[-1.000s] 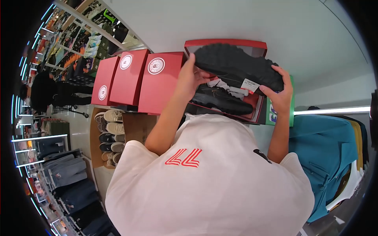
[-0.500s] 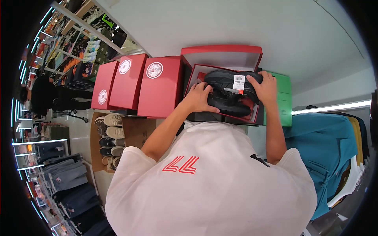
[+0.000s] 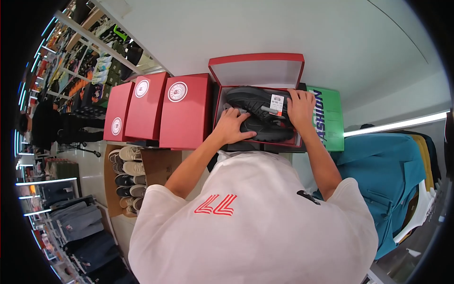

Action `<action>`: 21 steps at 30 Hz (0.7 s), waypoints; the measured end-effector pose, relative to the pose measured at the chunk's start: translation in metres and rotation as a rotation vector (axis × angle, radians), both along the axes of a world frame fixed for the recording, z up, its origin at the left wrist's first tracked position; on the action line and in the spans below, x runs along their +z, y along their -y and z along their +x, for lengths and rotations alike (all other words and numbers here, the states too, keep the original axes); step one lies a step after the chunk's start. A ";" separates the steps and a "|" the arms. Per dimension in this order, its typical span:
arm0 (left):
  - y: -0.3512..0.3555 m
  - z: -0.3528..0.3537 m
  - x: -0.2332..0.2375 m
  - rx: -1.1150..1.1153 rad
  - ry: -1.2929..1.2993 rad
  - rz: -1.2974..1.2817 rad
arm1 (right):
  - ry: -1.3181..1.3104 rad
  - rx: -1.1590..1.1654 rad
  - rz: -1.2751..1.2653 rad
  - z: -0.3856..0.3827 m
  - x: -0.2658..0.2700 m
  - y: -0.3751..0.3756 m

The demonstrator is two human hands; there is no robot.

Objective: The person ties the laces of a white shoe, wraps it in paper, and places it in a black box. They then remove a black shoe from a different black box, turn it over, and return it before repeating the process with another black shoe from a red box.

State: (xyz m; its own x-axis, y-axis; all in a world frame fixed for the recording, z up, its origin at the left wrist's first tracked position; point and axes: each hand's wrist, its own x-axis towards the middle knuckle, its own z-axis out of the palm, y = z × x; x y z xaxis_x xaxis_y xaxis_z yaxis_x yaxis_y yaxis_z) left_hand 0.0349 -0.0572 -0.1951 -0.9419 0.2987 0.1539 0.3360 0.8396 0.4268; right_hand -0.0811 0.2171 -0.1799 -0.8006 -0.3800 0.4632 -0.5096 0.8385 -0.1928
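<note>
- I see the open red shoebox (image 3: 257,57) at far centre, just right of the closed red boxes (image 3: 184,113).
- Black shoes (image 3: 248,98) lie inside it.
- My right hand (image 3: 300,105) lies flat, fingers spread, on the far shoe.
- My left hand (image 3: 230,127), loosely open, rests on the near shoe.

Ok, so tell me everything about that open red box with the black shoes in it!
The open red cardboard shoebox sits on a shelf with its hinged lid tipped up and back, pale inside. Two black shoes lie in it, one with a white price tag. The person's left hand and right hand rest on the shoes. Closed red boxes with round white logos stand at one side, a green box at the other.
</note>
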 end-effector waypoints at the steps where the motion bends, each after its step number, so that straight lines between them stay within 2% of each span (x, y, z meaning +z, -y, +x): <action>1: 0.000 -0.001 0.001 0.010 -0.004 -0.001 | 0.043 0.066 -0.038 0.004 0.011 0.002; 2: 0.000 0.000 0.000 0.012 0.009 0.018 | 0.043 0.075 -0.039 0.009 0.021 0.006; 4: 0.001 0.003 0.001 0.010 0.026 0.038 | 0.146 0.386 -0.065 0.026 0.042 0.027; 6: 0.000 0.000 0.004 -0.016 0.019 0.061 | 0.209 0.453 0.053 0.030 0.034 0.046; 10: 0.008 0.003 0.015 -0.032 0.048 0.052 | 0.237 0.392 0.296 0.024 0.019 0.066; 13: 0.018 0.009 0.018 -0.058 0.061 0.052 | 0.223 0.373 0.291 0.023 0.017 0.060; 18: 0.022 0.008 0.012 -0.087 -0.092 0.126 | 0.198 0.357 0.252 0.022 0.015 0.057; 21: 0.015 0.001 0.008 -0.005 0.008 0.146 | 0.193 0.383 0.217 0.020 0.014 0.055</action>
